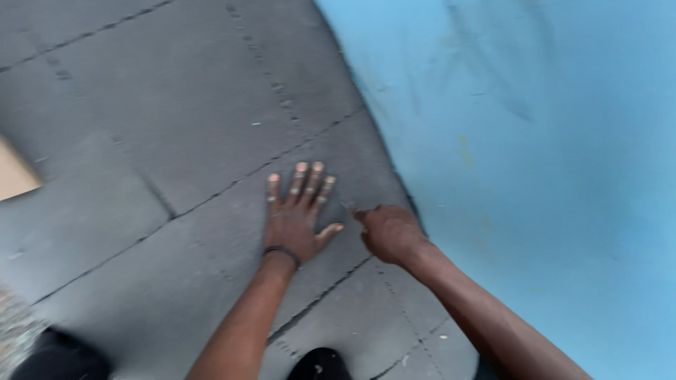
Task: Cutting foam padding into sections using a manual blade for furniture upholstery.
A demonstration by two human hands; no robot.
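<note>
My left hand (pixel 297 211) lies flat, palm down and fingers spread, on a grey foam floor mat (pixel 176 127) made of joined tiles. A dark band circles its wrist. My right hand (pixel 389 232) is curled into a loose fist just to the right, with its fingertips pinched near the mat's surface close to the edge of a blue sheet (pixel 535 155). Whether something small sits between those fingers is too blurred to tell. The two hands are a few centimetres apart.
The blue sheet covers the whole right side and meets the grey mat along a curved edge. A tan patch (pixel 15 172) shows at the left edge. Dark trouser legs (pixel 60 355) appear at the bottom.
</note>
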